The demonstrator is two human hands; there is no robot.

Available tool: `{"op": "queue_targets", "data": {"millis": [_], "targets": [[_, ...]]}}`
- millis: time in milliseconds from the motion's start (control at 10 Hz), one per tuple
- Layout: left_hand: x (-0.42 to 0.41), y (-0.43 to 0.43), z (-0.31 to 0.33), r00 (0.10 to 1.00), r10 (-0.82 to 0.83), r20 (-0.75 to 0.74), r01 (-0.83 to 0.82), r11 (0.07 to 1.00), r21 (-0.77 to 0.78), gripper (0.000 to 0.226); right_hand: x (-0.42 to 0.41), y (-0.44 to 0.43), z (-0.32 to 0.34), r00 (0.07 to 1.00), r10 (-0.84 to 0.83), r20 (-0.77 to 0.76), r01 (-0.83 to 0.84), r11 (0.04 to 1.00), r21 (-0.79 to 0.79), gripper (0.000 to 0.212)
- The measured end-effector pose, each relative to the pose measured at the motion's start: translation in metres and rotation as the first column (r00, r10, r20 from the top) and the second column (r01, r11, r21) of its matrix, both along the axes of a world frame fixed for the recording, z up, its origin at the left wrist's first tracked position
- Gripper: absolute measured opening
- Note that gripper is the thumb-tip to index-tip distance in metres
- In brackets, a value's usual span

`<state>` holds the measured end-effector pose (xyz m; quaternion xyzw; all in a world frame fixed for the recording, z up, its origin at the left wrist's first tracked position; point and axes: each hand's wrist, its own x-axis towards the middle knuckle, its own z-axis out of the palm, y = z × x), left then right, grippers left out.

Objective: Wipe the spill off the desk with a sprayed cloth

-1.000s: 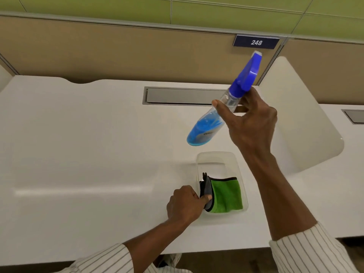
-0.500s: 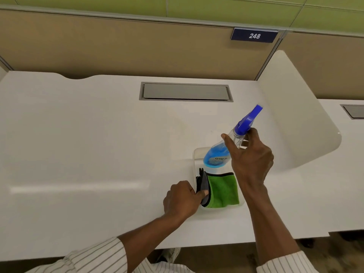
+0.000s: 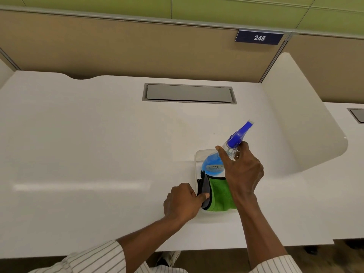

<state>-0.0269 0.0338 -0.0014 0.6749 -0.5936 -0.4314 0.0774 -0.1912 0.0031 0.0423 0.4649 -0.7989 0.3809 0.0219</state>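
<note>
A clear plastic tray (image 3: 198,154) sits on the white desk (image 3: 88,146) at centre right. A green cloth with a dark edge (image 3: 219,192) lies in its near half. My left hand (image 3: 182,201) pinches the cloth's dark folded edge at the tray's left side. My right hand (image 3: 241,172) grips the neck of a spray bottle (image 3: 213,164) with blue liquid and a blue trigger head. The bottle leans, its base down in the tray's far half just behind the cloth. No spill is visible on the desk.
A grey cable hatch (image 3: 189,93) is set into the desk's far middle. A rounded white divider panel (image 3: 301,119) stands to the right of the tray. A tan partition with a sign reading 248 (image 3: 259,37) closes the back. The desk's front edge runs below my forearms.
My right hand has brought the spray bottle down from high above the desk until its base rests in the tray. My left hand has stayed on the cloth's edge.
</note>
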Motion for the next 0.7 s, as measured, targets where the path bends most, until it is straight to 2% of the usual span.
{"op": "queue_targets", "data": {"millis": [300, 500, 600, 700], "targets": [[0.001, 0.000, -0.006, 1.000, -0.016, 0.003, 0.016, 1.000, -0.005, 0.050, 0.004, 0.001, -0.009, 1.000, -0.024, 0.007, 0.024, 1.000, 0.021, 0.061], [0.010, -0.001, -0.002, 1.000, 0.009, -0.001, -0.009, 1.000, -0.005, 0.063, 0.007, 0.010, -0.008, 0.995, -0.080, 0.061, 0.076, 0.994, 0.074, 0.079], [0.026, -0.003, 0.004, 1.000, 0.006, 0.013, -0.006, 1.000, -0.004, 0.072, 0.013, 0.025, -0.009, 0.986, -0.118, 0.117, 0.111, 0.992, 0.059, 0.080], [0.047, -0.010, 0.005, 0.999, 0.032, 0.038, -0.031, 0.999, -0.028, 0.065, 0.026, 0.045, -0.011, 0.979, -0.144, 0.146, 0.145, 0.989, 0.005, 0.068]]}}
